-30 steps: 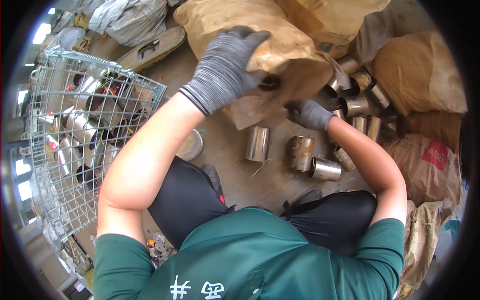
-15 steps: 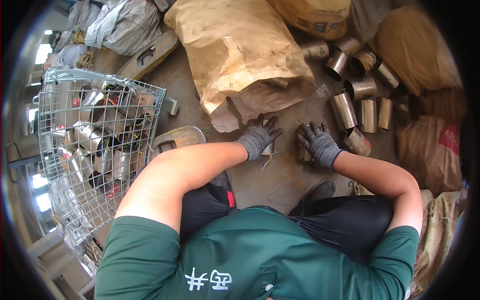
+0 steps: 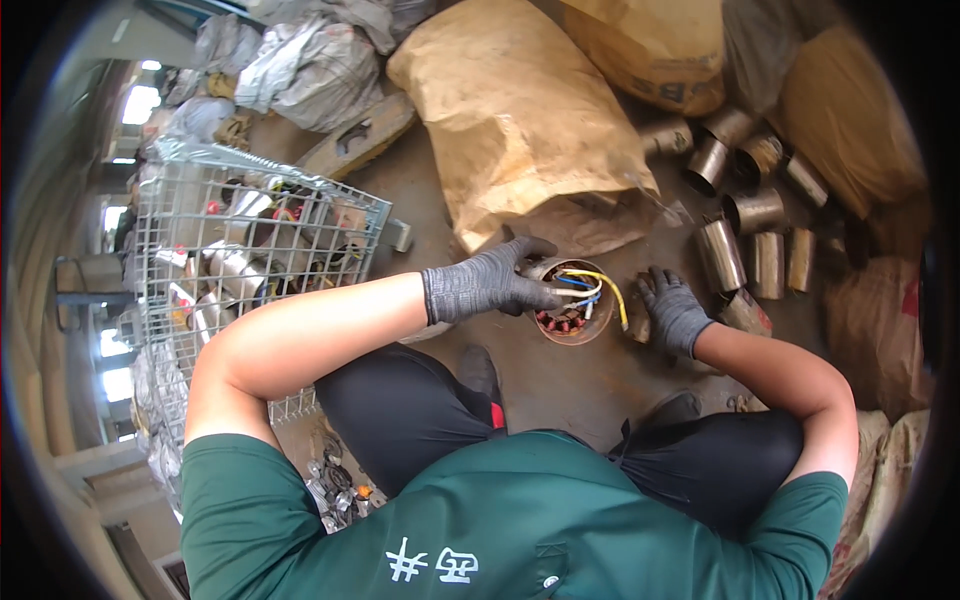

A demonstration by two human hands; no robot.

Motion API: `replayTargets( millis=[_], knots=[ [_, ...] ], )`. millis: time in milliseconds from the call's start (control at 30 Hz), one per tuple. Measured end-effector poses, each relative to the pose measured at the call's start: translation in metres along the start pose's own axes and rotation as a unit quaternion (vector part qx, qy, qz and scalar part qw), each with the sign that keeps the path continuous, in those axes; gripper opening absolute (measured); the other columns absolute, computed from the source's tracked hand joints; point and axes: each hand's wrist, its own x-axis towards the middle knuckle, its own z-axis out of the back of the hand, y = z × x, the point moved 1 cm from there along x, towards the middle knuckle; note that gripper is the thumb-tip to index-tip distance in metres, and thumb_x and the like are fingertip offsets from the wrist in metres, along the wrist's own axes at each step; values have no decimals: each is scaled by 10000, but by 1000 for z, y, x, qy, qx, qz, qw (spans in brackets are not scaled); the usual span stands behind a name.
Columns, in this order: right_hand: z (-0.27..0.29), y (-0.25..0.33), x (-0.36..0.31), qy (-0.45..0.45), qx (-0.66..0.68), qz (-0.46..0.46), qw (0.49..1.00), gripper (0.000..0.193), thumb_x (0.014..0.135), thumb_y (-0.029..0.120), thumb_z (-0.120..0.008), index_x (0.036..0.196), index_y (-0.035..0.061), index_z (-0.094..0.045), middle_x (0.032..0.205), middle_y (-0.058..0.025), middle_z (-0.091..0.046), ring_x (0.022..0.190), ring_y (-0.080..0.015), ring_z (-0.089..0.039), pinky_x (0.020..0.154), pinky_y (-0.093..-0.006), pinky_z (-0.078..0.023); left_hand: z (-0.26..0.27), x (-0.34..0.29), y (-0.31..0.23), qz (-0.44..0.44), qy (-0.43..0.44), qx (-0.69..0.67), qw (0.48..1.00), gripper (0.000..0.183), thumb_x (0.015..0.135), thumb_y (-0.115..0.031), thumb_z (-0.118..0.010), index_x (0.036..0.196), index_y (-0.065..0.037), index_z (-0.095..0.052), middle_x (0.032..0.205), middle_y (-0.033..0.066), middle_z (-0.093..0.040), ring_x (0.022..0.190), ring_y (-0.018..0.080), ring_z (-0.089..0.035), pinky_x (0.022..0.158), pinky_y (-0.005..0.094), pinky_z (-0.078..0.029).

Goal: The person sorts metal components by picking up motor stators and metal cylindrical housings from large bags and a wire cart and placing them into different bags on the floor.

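Observation:
A round motor stator (image 3: 575,325) stands between my hands, its open end turned up. Reddish windings show inside it, and yellow, white and blue wires stick out over the rim. My left hand (image 3: 490,283), in a grey glove, is closed on its left side, thumb at the rim. To the right, my right hand (image 3: 676,312), gloved too, is low over the floor with its fingers apart. Just beside those fingers is a small brownish piece (image 3: 640,325), partly covered; its kind I cannot make out.
A wire cage (image 3: 255,240) with metal cylinders stands at the left. Ahead lies a large brown paper sack (image 3: 520,110), its mouth toward me. Several metal cylinders (image 3: 720,255) lie at the right, near more sacks (image 3: 850,110). A wooden piece (image 3: 360,138) lies behind the cage.
The stator, mostly hidden under my left hand before, now shows its open end and wires. My left hand has turned sideways to grip it. The whole view has shifted.

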Motion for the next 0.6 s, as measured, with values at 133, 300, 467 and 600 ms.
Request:
replayTargets(
  millis=[133,300,467,600],
  knots=[
    [23,-3,1,-5,79,-36,996,1100,563,389,-866,1480,6,-394,1484,-290,-369,1365,-440,-399,1140,-459,-364,15,-58,-34,-42,-13,-193,980,891,779,-428,-788,1476,-27,-406,1371,112,-554,1278,210,-532,1102,380,-415],
    [29,0,21,-16,166,-52,985,1254,413,546,-915,1441,1,-447,1411,-294,-450,1279,-450,-483,1110,-433,-423,35,-102,-26,-55,-45,-283,956,797,802,-430,-763,1432,-50,-455,1245,74,-597,1099,173,-618,959,388,-532],
    [-10,-10,38,-49,424,33,904,1207,515,519,-930,1454,-44,-422,1406,-252,-503,1278,-358,-517,1099,-417,-432,44,-148,-43,-79,-124,-282,948,752,814,-404,-788,1394,-21,-498,1182,52,-634,1073,174,-643,952,365,-543],
    [45,9,19,12,690,71,720,1053,696,563,-840,1469,-24,-432,1367,-158,-574,1230,-263,-565,1052,-392,-461,67,-185,-35,-182,-263,-198,926,763,865,-370,-757,1442,14,-439,1248,83,-617,1088,155,-623,947,337,-547]
  ],
)
